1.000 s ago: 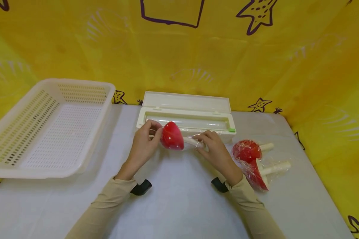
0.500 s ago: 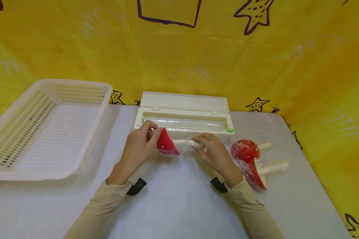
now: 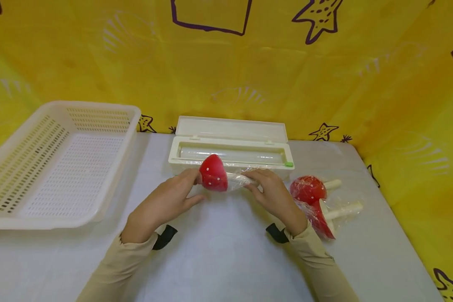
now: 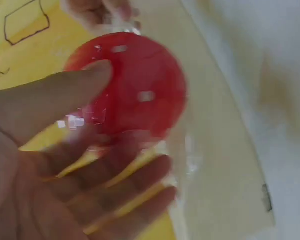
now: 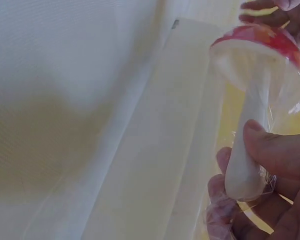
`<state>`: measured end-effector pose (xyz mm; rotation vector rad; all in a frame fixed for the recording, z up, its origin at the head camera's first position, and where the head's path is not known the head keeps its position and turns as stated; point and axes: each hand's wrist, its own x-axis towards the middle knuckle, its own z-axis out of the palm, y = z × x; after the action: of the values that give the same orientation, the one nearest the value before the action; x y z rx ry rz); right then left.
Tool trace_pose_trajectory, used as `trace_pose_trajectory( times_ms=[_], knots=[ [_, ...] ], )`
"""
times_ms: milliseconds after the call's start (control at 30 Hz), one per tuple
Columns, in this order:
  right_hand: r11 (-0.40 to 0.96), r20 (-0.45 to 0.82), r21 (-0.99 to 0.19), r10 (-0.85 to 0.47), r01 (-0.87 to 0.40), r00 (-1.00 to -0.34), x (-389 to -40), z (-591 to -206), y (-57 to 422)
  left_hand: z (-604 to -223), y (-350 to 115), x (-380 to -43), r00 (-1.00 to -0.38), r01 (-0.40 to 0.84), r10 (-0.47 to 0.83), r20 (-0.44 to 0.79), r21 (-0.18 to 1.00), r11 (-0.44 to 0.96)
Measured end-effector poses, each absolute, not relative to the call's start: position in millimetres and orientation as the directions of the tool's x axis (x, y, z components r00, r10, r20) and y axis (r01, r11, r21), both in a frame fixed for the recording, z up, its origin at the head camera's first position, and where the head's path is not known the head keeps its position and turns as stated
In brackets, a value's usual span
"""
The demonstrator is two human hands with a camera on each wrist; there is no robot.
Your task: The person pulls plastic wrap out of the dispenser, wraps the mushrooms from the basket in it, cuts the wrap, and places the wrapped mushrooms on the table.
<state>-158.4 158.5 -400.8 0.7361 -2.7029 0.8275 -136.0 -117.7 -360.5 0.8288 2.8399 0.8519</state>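
A toy mushroom with a white-dotted red cap and a white stem is held above the table, cap to the left, with clear plastic film around it. My right hand grips the stem near its lower end, thumb on one side and fingers on the other. At the cap, my left hand has its fingers loosely extended and thumb spread away; its fingertips are right at the cap's edge. The left wrist view shows the rounded red cap top in front of that hand, somewhat blurred.
Behind the hands stands a cream cling film dispenser, lid raised, film roll inside. Two film-wrapped toy mushrooms, one upper and one lower, lie at right. A white slotted basket stands at left, a yellow printed cloth behind.
The cap tipped downward, then came back up. My left hand, which pinched at the cap's side, has loosened with its thumb spread away. The right hand keeps hold of the stem.
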Motion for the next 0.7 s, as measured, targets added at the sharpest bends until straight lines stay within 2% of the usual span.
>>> trace_pose_trajectory(
  times_ms=[167,333,433,700],
  knots=[
    [0.715,0.307,-0.481,-0.405,-0.507,-0.861,-158.8,-398.5,160.3,-373.8,-112.6,-147.1,-0.815,0.575,0.492,0.306,0.528,0.625],
    [0.708,0.285,-0.489,-0.423,-0.51,-0.86,-160.0,-396.9,162.0,-390.4,-104.9,-158.4,-0.782,0.622,0.447,0.435,0.491,0.61],
    [0.709,0.278,-0.479,-0.436,-0.517,-0.856,-160.1,-395.7,162.1,-398.9,-100.5,-162.2,-0.774,0.627,0.423,0.471,0.482,0.612],
    [0.719,0.254,-0.459,-0.457,-0.522,-0.853,-158.9,-391.8,162.9,-406.6,-91.7,-165.8,-0.761,0.641,0.446,0.471,0.446,0.624]
  ],
)
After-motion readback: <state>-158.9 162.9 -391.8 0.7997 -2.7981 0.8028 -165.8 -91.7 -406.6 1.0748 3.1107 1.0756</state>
